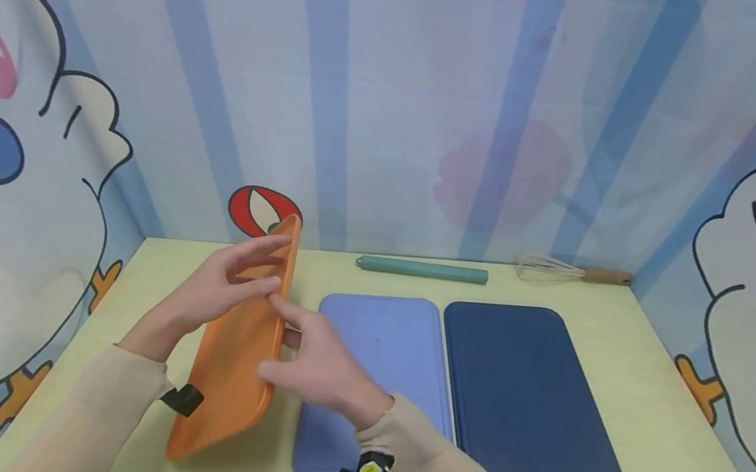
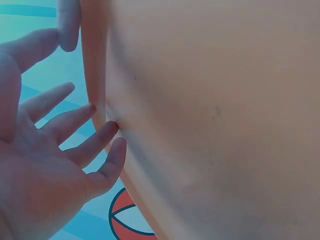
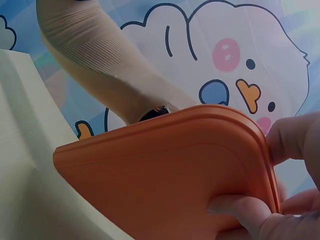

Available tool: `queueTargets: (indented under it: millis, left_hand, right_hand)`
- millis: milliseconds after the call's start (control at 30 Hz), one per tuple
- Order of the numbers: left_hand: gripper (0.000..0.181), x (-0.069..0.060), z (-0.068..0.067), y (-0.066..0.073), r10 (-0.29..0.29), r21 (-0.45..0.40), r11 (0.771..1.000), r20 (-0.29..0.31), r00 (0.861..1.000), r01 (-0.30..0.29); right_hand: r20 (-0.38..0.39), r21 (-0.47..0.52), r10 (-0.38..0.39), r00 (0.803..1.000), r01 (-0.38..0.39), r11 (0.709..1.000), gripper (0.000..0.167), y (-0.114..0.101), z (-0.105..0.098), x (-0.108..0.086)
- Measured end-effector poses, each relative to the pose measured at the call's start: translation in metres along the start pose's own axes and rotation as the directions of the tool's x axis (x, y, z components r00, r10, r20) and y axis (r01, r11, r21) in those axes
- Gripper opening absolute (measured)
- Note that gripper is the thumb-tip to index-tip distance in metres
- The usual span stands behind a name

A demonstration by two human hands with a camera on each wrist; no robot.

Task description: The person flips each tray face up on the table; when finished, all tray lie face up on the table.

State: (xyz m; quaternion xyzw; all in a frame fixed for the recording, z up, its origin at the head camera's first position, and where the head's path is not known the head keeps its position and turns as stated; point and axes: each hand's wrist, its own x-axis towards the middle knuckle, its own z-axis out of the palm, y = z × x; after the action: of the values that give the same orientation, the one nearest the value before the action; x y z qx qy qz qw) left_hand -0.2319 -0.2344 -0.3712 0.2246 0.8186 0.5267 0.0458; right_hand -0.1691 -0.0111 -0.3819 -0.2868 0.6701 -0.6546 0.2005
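Observation:
An orange board (image 1: 231, 377) stands tilted up on the left part of the table, its long edge upright; it fills much of the left wrist view (image 2: 215, 105). My right hand (image 1: 324, 361) pinches its right edge, the thumb on one face and fingers on the other, as the right wrist view shows the hand (image 3: 290, 220) at the board's corner (image 3: 150, 185). My left hand (image 1: 214, 290) reaches across the board's left face; in the left wrist view this hand (image 2: 55, 165) has its fingers spread, some fingertips touching the rim.
A light blue board (image 1: 382, 333) and a dark navy board (image 1: 521, 401) lie flat, side by side, right of the orange one. Along the table's back edge lie a green rod (image 1: 424, 269) and a whisk (image 1: 608, 276) with a wooden handle. A printed curtain (image 1: 410, 111) hangs behind.

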Motion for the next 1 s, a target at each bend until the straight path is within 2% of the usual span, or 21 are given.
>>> queueTargets:
  millis: [200, 333, 533, 700, 800, 900, 1000]
  left_hand:
    - [0.061, -0.007, -0.002, -0.002, -0.015, 0.006, 1.0, -0.045, 0.999, 0.015]
    - [0.061, -0.014, -0.007, -0.009, -0.03, 0.021, 0.999, -0.077, 0.997, 0.032]
    - [0.058, -0.028, -0.017, -0.026, -0.082, 0.048, 0.995, -0.113, 0.99, 0.087]
    - [0.057, -0.044, -0.025, -0.039, -0.108, 0.049, 0.992, -0.141, 0.984, 0.116]
    - [0.059, -0.055, -0.031, -0.047, -0.143, 0.065, 0.986, -0.148, 0.979, 0.154]
    - [0.064, -0.065, -0.036, -0.053, -0.194, 0.087, 0.974, -0.138, 0.971, 0.207]
    - [0.07, -0.073, -0.04, -0.061, -0.242, 0.077, 0.965, -0.101, 0.965, 0.251]
  right_hand:
    - [-0.024, 0.086, 0.034, 0.999, -0.032, 0.996, 0.09, 0.007, -0.004, -0.001]
    - [-0.056, 0.107, 0.038, 0.998, -0.032, 0.994, 0.09, 0.012, -0.006, -0.004]
    - [-0.085, 0.15, -0.029, 0.996, 0.042, 0.988, 0.09, 0.018, -0.012, -0.006]
    - [-0.084, 0.21, -0.096, 0.992, 0.112, 0.971, 0.09, 0.022, -0.017, -0.008]
    - [-0.087, 0.223, -0.122, 0.989, 0.139, 0.965, 0.09, 0.025, -0.021, -0.009]
    - [-0.086, 0.233, -0.147, 0.985, 0.163, 0.959, 0.09, 0.027, -0.023, -0.01]
    - [-0.089, 0.244, -0.165, 0.982, 0.182, 0.953, 0.091, 0.028, -0.024, -0.01]
